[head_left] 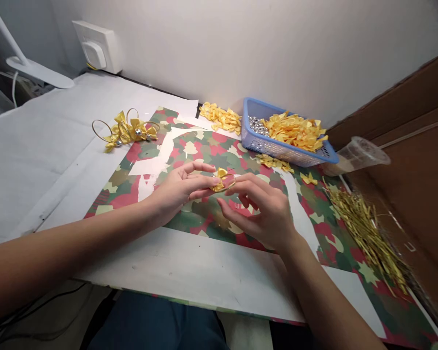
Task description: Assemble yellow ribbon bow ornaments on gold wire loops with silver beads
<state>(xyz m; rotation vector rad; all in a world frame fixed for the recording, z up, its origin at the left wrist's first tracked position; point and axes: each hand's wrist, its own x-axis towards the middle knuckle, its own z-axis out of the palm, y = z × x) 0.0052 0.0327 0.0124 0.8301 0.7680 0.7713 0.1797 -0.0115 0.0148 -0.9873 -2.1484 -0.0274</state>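
Note:
Over the middle of the patterned paper, my left hand [190,183] pinches a yellow ribbon bow [220,179] between thumb and fingers. A thin gold tie [229,187] loops out from the bow toward the right. My right hand [261,206] is beside that loop, its index fingertip at the loop's edge and its thumb spread away below. Whether the right fingers grip the tie I cannot make out. Several bows with gold loops and silver bells [129,130] lie in a bunch at the left.
A blue basket [290,154] holds yellow bows and silver bells at the back. Loose bows [221,118] are piled left of it. A clear plastic cup [365,153] lies tilted at the right, above a bundle of gold ties [368,233]. A white lamp base [40,72] stands back left.

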